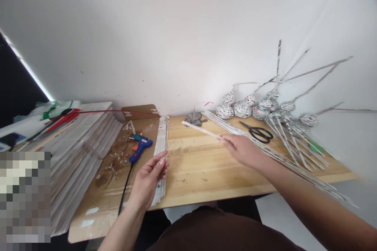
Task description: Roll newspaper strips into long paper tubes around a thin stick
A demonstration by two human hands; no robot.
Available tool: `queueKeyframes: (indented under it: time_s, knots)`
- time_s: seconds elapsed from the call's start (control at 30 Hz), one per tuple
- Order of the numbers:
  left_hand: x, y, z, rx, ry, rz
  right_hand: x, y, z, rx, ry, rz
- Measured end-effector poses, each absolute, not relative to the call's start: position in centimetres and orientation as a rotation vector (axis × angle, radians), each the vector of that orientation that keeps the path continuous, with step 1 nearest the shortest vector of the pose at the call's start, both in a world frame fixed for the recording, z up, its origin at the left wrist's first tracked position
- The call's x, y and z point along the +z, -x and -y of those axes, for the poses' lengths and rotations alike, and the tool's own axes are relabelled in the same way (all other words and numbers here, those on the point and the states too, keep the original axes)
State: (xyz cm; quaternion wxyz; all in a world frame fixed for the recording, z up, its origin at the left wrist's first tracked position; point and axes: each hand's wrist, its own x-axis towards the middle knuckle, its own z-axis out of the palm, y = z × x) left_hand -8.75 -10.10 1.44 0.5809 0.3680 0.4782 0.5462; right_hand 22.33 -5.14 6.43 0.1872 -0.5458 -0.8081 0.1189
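My right hand [243, 151] pinches a white stick [202, 129] above the bench [206, 164], toward its back edge. My left hand [149, 177] is half curled near the paper strips [161, 191]; whether thumb and fingertips press together, I cannot tell.

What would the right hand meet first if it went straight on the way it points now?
Probably the crumpled grey bundle near the wall, though the right hand might pass above it, since depth is unclear.

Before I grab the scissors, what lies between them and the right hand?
A row of long paper sticks runs between the right hand and the scissors; it shows in the head view.
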Motion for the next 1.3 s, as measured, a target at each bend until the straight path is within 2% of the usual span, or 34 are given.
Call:
queueKeyframes:
  time_s: [0.13, 0.37, 0.63, 0.97, 1.3]
  knots:
    - [0.3, 9.4, 10.6, 1.274, -1.028, -1.302, 5.7, -26.3, 1.1, -0.1, 1.932, 2.238]
    - [0.2, 10.0, 11.2, 1.151, -1.231, -1.603, 3.4, -27.1, -3.1, -0.314, 2.035, 2.213]
    - [0.1, 9.9, 11.8, 1.156, -1.557, -1.788, 2.4, -26.1, -3.7, -0.409, 2.031, 2.075]
    - [0.3, 8.9, 11.9, 1.194, -1.634, -1.807, 1.9, -26.9, -2.8, -0.306, 2.056, 2.07]
    - [0.4, 9.0, 11.8, 1.153, -1.657, -1.826, 2.0, -26.3, -4.2, -0.359, 2.053, 2.094]
